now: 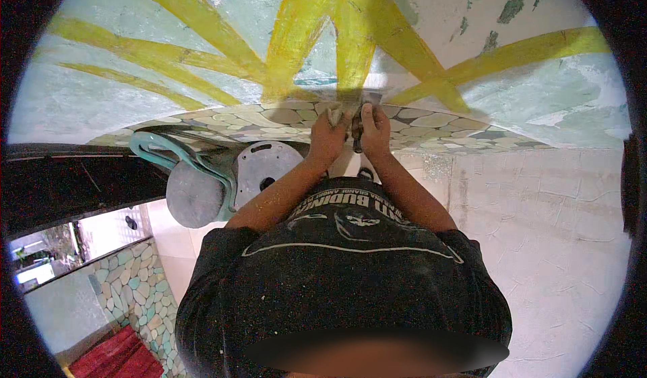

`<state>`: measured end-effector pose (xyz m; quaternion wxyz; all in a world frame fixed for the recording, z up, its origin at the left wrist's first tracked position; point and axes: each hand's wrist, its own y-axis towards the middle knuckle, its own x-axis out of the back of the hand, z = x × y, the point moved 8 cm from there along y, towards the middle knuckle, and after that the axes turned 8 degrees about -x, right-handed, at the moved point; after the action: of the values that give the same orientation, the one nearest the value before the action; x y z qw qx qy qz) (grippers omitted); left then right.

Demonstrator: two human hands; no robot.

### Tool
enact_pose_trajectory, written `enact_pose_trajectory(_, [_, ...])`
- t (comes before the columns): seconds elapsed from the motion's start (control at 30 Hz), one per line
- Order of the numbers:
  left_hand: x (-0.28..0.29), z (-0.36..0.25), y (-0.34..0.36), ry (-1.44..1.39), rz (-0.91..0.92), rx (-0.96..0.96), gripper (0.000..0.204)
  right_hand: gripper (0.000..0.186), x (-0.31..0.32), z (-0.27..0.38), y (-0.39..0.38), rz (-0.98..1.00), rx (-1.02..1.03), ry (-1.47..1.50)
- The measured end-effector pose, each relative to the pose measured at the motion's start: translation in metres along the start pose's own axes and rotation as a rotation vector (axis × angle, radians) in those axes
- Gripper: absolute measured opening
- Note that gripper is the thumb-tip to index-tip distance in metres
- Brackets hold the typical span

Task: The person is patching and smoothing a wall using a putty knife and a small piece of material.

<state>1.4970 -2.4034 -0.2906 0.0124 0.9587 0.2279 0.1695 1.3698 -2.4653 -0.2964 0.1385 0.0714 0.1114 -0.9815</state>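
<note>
Both my arms reach forward to a painted wall (pixel 168 101) of pale green with broad yellow rays (pixel 350 34). My hands meet at a band of flat stone mosaic (pixel 431 125) along its base. My left hand (pixel 327 138) is closed around a small pale lump (pixel 333 115) pressed against the mosaic. Touching it on the right, my right hand (pixel 375 130) grips a dark-handled tool (pixel 357 140) whose flat metal end (pixel 369 97) lies on the wall where yellow paint meets stone. What kind of tool it is I cannot make out.
A teal-framed device (pixel 158 150) with round grey discs (pixel 195 196) sits left of my arms. A dark ledge (pixel 67 182) runs along the left, with more stone mosaic (pixel 138 290) and something red (pixel 114 358) below. A white cracked surface (pixel 539 229) fills the right.
</note>
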Motion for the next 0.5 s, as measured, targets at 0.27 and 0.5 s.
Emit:
enact_pose_trajectory(0.27, [-0.001, 0.009, -0.004, -0.328, 0.025, -0.148, 0.039, 0.019, -0.007, 0.012, -0.011, 0.092, 0.21, -0.118])
enact_pose_trajectory(0.5, [-0.007, 0.014, -0.015, -0.247, 0.11, -0.01, 0.05, 0.024, -0.003, 0.0, -0.018, 0.058, 0.068, -0.212])
